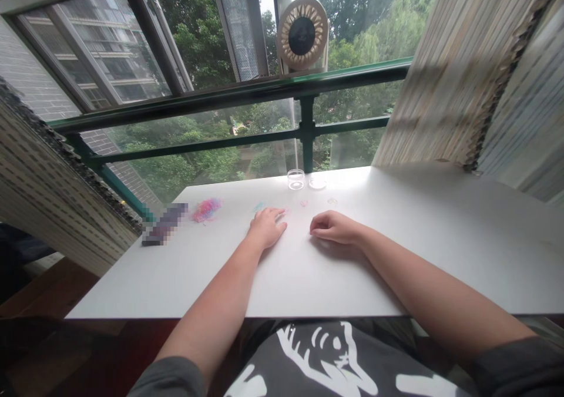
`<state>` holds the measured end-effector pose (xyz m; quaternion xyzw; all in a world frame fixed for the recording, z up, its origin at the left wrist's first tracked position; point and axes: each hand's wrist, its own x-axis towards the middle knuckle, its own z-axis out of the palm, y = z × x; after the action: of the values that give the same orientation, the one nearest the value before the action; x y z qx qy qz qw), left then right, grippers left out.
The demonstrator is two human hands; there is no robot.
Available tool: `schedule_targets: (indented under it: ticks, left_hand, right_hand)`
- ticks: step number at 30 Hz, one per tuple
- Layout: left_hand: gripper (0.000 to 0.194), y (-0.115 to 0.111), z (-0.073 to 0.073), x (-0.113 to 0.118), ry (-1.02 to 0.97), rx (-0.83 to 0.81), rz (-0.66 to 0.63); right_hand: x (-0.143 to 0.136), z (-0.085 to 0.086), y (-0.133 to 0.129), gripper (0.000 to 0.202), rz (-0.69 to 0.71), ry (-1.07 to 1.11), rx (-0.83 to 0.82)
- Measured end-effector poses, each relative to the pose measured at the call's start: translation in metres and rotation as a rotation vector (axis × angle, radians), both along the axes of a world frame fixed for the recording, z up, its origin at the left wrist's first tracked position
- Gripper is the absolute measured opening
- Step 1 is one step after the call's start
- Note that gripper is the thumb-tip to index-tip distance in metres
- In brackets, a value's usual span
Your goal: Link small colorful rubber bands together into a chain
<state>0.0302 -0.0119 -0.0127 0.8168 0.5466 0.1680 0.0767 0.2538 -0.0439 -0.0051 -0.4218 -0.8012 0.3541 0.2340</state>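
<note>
My left hand [267, 228] lies over the white table with its fingers stretched forward, open. Its fingertips are by a few faint pink bits [288, 212], and a small blue-green cluster [259, 207] is just beyond its knuckles. My right hand [335, 228] rests to the right with fingers curled in; whatever they may hold is hidden. Ahead of it are a little pink cluster [304, 203] and a yellowish-brown one [332, 201]. A larger tangled pile of thin, colourful pieces, perhaps small elastic bands [206, 209], sits at the left.
At the table's [198, 279] far edge stand a clear round container [295, 180] and a clear shallow round piece [318, 182]. A blurred dark object [165, 225] lies at the left edge. Beyond are a green railing [238, 98], a pale fan-like device [302, 36] and curtains [436, 86].
</note>
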Motion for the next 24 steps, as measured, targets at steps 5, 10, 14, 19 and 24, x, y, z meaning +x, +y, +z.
schedule_targets:
  ticks: [5,10,14,19,24]
  left_hand:
    - [0.044,-0.0007,0.0018,0.0013,0.025,-0.04,0.039]
    - [0.043,0.0017,0.0004,-0.0004,0.02,-0.014,0.011]
    - [0.043,0.0027,-0.0005,-0.0016,-0.003,0.009,-0.003]
    - [0.045,0.0014,0.0018,-0.0013,-0.023,0.008,0.009]
    - [0.046,-0.0002,0.0046,-0.0015,-0.025,-0.012,0.031]
  right_hand:
    - [-0.0005,0.0011,-0.0009,0.02,0.0,-0.007,0.008]
    - [-0.0007,0.0025,-0.0016,0.02,-0.003,-0.006,0.003]
    - [-0.0008,0.0034,-0.0022,0.019,-0.003,-0.013,0.004]
    - [-0.0008,0.0036,-0.0026,0.019,-0.01,-0.031,0.007]
    - [-0.0008,0.0036,-0.0029,0.019,-0.01,-0.017,0.004]
